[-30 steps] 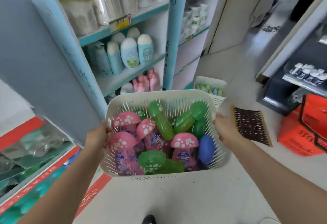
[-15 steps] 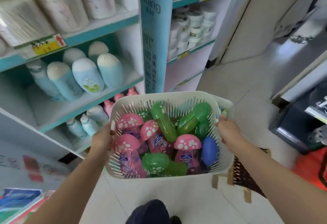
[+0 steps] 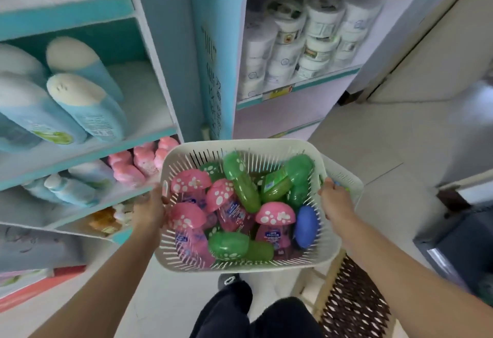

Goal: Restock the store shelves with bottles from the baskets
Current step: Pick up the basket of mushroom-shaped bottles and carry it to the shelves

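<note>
Head view. My left hand point(image 3: 149, 205) grips the left rim of the basket point(image 3: 240, 148), thumb hooked over the edge. My right hand point(image 3: 333, 199) is curled round the right rim. The basket hangs in front of me, near the shelf point(image 3: 88, 159).

The pink bottles point(image 3: 274, 213), green bottles point(image 3: 241, 185) and one blue bottle point(image 3: 306, 225) lie loose inside, heaped across one another.

Hazards:
- Tilting the basket, or releasing one hand to pick a bottle, could roll the heap out.
- The second basket point(image 3: 344, 177) sits just behind my right hand and could snag the rim.
- The mat point(image 3: 354, 297) by my feet could trip me.

Not visible:
- My fingers under both rims.
- The bottles beneath the top layer.
- Most of the second basket's contents.
- Label print, which is blurred.
</note>
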A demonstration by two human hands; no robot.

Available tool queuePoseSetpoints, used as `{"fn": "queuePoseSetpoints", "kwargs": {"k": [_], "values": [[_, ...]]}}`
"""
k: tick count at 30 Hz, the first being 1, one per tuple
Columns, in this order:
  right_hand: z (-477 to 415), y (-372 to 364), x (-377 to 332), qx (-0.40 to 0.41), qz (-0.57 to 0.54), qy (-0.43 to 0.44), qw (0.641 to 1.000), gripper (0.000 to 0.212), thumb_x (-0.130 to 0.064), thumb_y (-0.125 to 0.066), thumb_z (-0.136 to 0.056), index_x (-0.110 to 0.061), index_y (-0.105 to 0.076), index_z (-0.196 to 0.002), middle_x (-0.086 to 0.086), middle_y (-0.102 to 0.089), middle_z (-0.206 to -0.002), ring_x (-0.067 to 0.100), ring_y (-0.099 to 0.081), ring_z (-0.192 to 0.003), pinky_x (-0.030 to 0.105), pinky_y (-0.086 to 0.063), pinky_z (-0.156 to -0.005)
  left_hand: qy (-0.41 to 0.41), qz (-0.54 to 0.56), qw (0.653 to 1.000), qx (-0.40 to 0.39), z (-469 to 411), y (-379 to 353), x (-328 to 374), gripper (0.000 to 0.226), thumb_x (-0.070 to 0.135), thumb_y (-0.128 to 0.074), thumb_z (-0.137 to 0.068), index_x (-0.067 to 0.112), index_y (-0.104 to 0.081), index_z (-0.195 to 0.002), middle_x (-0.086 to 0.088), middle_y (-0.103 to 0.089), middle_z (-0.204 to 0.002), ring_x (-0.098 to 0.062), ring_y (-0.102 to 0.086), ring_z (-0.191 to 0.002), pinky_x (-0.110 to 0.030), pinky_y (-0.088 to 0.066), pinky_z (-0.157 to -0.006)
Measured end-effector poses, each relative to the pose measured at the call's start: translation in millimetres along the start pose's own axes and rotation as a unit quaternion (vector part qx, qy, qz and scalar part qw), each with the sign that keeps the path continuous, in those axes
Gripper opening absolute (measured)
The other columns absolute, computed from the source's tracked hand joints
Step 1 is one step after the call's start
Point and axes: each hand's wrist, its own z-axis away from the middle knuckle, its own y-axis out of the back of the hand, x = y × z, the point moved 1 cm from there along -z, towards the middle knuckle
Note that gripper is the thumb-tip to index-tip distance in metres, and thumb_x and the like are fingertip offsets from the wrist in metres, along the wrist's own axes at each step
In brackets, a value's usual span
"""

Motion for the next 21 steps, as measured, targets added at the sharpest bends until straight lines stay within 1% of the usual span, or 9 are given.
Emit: {"fn": "queuePoseSetpoints", "kwargs": {"k": [5, 6, 9, 12, 13, 15, 17, 18, 21], "values": [[-52, 5, -20, -0.026, 0.037, 0.033, 0.998, 0.053, -0.035, -0.024, -0.102, 0.000, -0.062, -0.112, 0.020, -0.059, -0.100, 0.025, -0.050, -0.087, 0.040, -0.044, -0.085, 0.025, 0.046, 0.998, 0.031, -1, -36, -1, 0.050, 0.048, -0.043, -0.095, 0.009, -0.054, -0.065, -0.010, -0.052, -0.060, -0.022, -0.045, -0.053, -0.028, -0.037, -0.052], [-63, 3, -23, -0.035, 0.047, 0.040, 0.997, 0.053, -0.035, -0.023, -0.102, -0.001, -0.062, -0.112, 0.020, -0.059, -0.098, 0.025, -0.050, -0.086, 0.039, -0.044, -0.085, 0.034, 0.052, 0.997, 0.035, -2, -42, -1, 0.052, 0.049, -0.043, -0.095, 0.008, -0.055, -0.065, -0.010, -0.052, -0.059, -0.022, -0.045, -0.053, -0.028, -0.037, -0.052], [-94, -3, -30, -0.066, 0.063, 0.066, 0.994, 0.052, -0.034, -0.023, -0.102, 0.000, -0.062, -0.106, 0.015, -0.055, -0.089, 0.024, -0.051, -0.082, 0.035, -0.040, -0.077, 0.069, 0.074, 0.993, 0.059, -4, -62, -12, 0.055, 0.054, -0.046, -0.092, 0.007, -0.057, -0.065, -0.010, -0.051, -0.058, -0.023, -0.046, -0.056, -0.028, -0.038, -0.054], [-118, -10, -39, -0.107, 0.064, 0.103, 0.987, 0.044, -0.025, -0.027, -0.103, 0.003, -0.060, -0.103, 0.020, -0.059, -0.098, 0.025, -0.050, -0.082, 0.031, -0.033, -0.071, 0.090, 0.111, 0.985, 0.093, -4, -81, -29, 0.055, 0.054, -0.045, -0.092, 0.006, -0.057, -0.067, -0.011, -0.053, -0.060, -0.021, -0.046, -0.054, -0.028, -0.038, -0.055], [-125, -14, -39, -0.115, 0.066, 0.114, 0.985, 0.043, -0.024, -0.028, -0.103, 0.004, -0.060, -0.105, 0.022, -0.060, -0.101, 0.026, -0.051, -0.084, 0.032, -0.033, -0.071, 0.098, 0.119, 0.982, 0.105, -3, -88, -34, 0.055, 0.053, -0.044, -0.093, 0.007, -0.057, -0.068, -0.011, -0.053, -0.060, -0.021, -0.046, -0.054, -0.027, -0.038, -0.054], [-137, -23, -34, -0.127, 0.076, 0.127, 0.981, 0.046, -0.026, -0.027, -0.103, 0.006, -0.059, -0.111, 0.024, -0.061, -0.110, 0.032, -0.057, -0.097, 0.035, -0.040, -0.080, 0.108, 0.129, 0.978, 0.125, 2, -98, -44, 0.054, 0.052, -0.042, -0.095, 0.007, -0.058, -0.068, -0.012, -0.055, -0.062, -0.021, -0.049, -0.056, -0.027, -0.041, -0.057], [-149, -34, -29, -0.130, 0.085, 0.135, 0.979, 0.049, -0.029, -0.026, -0.103, 0.005, -0.060, -0.108, 0.025, -0.060, -0.114, 0.036, -0.056, -0.105, 0.038, -0.042, -0.089, 0.113, 0.145, 0.974, 0.133, 5, -107, -57, 0.055, 0.051, -0.041, -0.096, 0.006, -0.058, -0.068, -0.013, -0.056, -0.064, -0.023, -0.053, -0.059, -0.032, -0.046, -0.063], [-154, -40, -26, -0.130, 0.091, 0.140, 0.977, 0.049, -0.030, -0.026, -0.103, 0.004, -0.060, -0.105, 0.025, -0.061, -0.113, 0.036, -0.056, -0.105, 0.039, -0.042, -0.090, 0.117, 0.155, 0.971, 0.141, 5, -110, -64, 0.055, 0.050, -0.040, -0.096, 0.006, -0.057, -0.068, -0.013, -0.056, -0.064, -0.024, -0.054, -0.060, -0.033, -0.047, -0.063], [-161, -57, -14, -0.139, 0.109, 0.149, 0.973, 0.047, -0.029, -0.028, -0.103, 0.003, -0.062, -0.101, 0.025, -0.062, -0.110, 0.036, -0.057, -0.102, 0.037, -0.041, -0.085, 0.132, 0.167, 0.964, 0.159, 4, -117, -83, 0.052, 0.047, -0.041, -0.097, 0.007, -0.055, -0.067, -0.012, -0.054, -0.064, -0.023, -0.052, -0.058, -0.030, -0.045, -0.057]]}}
